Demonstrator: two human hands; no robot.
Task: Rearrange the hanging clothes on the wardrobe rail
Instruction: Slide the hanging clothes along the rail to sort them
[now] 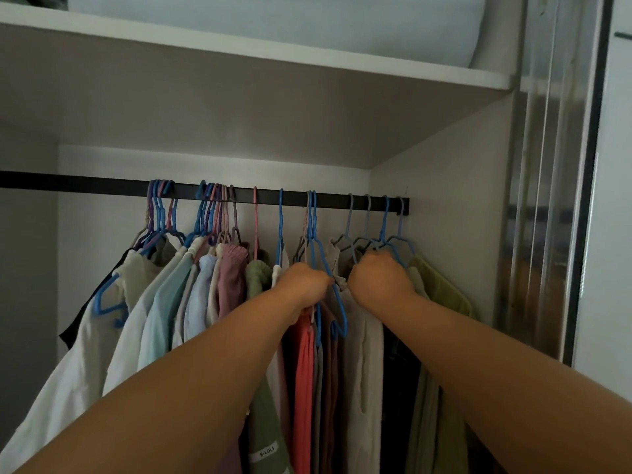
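Two hands raised among hanging clothes (219, 302) on black wardrobe rail (85, 184). Left hand (302, 283) curled, grip closed around shoulder of blue hanger (323, 265) near middle of rail; hook of that hanger over rail directly above fist, lower arm of hanger emerging below and to right of knuckles. Coral garment (302, 371) hanging straight down beneath left fist, touching it. Right hand (379, 277) curled, grip closed into bunched shoulders of blue-grey hangers (384, 234) toward right end of rail; exact item pinched not discernible, fingers hidden behind knuckles. Beige garment (362, 364) hanging between both fists. Olive-green garment (444, 289) just right of right hand, against wardrobe side panel (444, 186). Pale shirts and mauve top crowded left of left forearm, hangers packed in two clusters. Spare blue hanger (107, 301) dangling low at far left, off rail. White shelf (239, 49) above rail, carrying pale bedding (307, 22). Sliding door frame (554, 165) at right.
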